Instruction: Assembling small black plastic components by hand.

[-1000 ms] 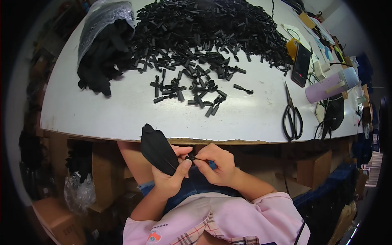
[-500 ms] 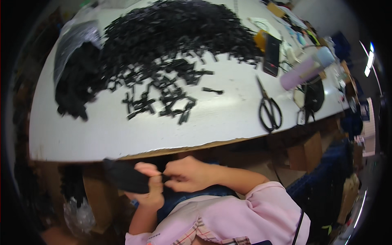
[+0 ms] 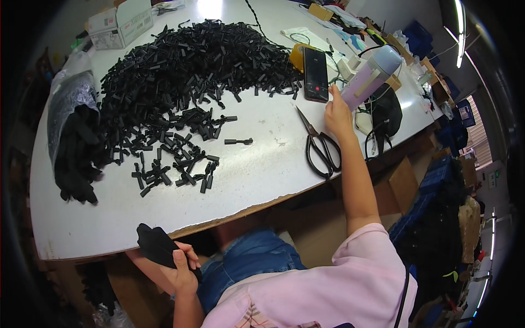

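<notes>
The right hand (image 3: 338,116) is stretched out at two o'clock. The left hand (image 3: 185,269) is held curled at seven.

We see a white carton (image 3: 119,28) at the bench's (image 3: 268,164) far left, a black pouch (image 3: 389,112) near its right edge. Lit strip lights (image 3: 460,35) hang upper right.

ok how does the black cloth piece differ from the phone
The black cloth piece is held in the left hand, while the phone lies on the table. The cloth piece has a lobed end; the phone has straight sides. The cloth piece looks plain, while the phone shows a small red mark. Both are mostly black.
</notes>
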`<state>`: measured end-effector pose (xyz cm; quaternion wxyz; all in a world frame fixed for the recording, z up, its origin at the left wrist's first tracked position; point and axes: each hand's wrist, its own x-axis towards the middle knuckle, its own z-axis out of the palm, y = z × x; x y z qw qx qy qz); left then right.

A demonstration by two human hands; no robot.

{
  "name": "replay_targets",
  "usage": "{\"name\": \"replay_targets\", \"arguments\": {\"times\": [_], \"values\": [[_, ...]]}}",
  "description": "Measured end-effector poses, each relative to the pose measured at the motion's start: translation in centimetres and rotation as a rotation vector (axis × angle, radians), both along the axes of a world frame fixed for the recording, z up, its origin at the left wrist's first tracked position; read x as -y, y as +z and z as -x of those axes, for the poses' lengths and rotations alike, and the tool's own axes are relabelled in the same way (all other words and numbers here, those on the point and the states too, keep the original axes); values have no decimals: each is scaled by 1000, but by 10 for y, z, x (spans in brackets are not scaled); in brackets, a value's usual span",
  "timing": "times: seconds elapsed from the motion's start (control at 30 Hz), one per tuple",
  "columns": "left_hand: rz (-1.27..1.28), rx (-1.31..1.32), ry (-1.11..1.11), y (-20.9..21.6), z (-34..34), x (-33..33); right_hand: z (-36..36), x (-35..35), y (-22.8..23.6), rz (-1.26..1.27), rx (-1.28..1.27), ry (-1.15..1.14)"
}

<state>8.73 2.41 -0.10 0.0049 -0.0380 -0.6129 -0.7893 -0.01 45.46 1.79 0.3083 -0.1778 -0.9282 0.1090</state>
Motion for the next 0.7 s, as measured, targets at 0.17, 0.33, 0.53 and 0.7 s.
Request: {"name": "replay_targets", "arguments": {"times": [0.17, 0.33, 0.53, 0.7], "values": [[66, 60, 12, -2, -2, 1, 11, -13, -13, 5, 50, 80], [72, 63, -18, -2, -3, -1, 8, -16, -8, 8, 63, 66], [34, 55, -73, -7, -5, 0, -23, 70, 30, 62, -65, 267], [6, 51, -143, -4, -6, -9, -25, 185, 12, -48, 57, 875]]}}
